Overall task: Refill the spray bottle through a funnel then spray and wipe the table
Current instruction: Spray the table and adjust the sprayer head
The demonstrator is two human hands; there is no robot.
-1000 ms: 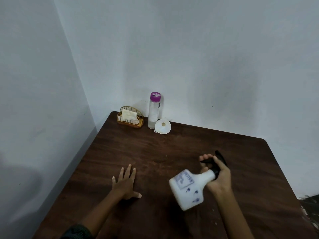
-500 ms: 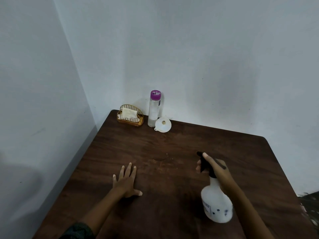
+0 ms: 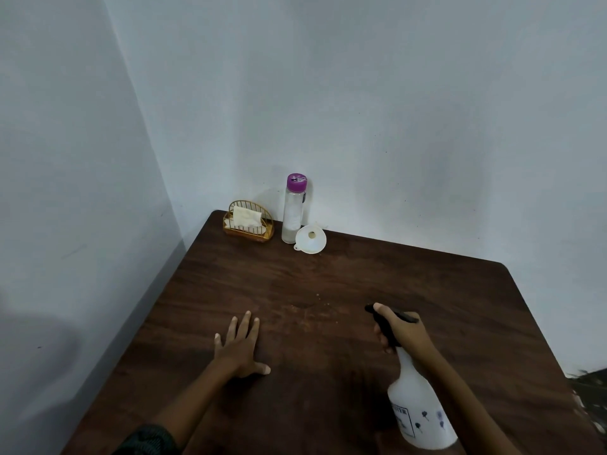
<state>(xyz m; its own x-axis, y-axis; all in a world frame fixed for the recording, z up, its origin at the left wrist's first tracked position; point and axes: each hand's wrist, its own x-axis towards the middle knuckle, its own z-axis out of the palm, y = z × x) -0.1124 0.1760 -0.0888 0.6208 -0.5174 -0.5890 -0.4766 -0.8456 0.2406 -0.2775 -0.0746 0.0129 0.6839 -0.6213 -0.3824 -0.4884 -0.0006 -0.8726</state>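
My right hand (image 3: 402,333) grips the black trigger head of a white spray bottle (image 3: 418,408), held upright at the near right of the dark wooden table (image 3: 328,290), nozzle pointing left and away. My left hand (image 3: 239,348) lies flat on the table, fingers spread, holding nothing. A white funnel (image 3: 310,239) lies on its side at the far corner. Next to it stands a clear bottle with a purple cap (image 3: 293,210). Left of that, a gold wire holder (image 3: 248,223) carries folded white cloth or tissue.
White walls close the table in on the left and at the back. A few small crumbs (image 3: 317,298) dot the wood between my hands and the funnel. The table's right edge falls off to a dark floor (image 3: 591,389).
My right hand swung the spray bottle from tilted with its body to the left to upright, then brought it slightly nearer. My left hand stayed flat on the table.
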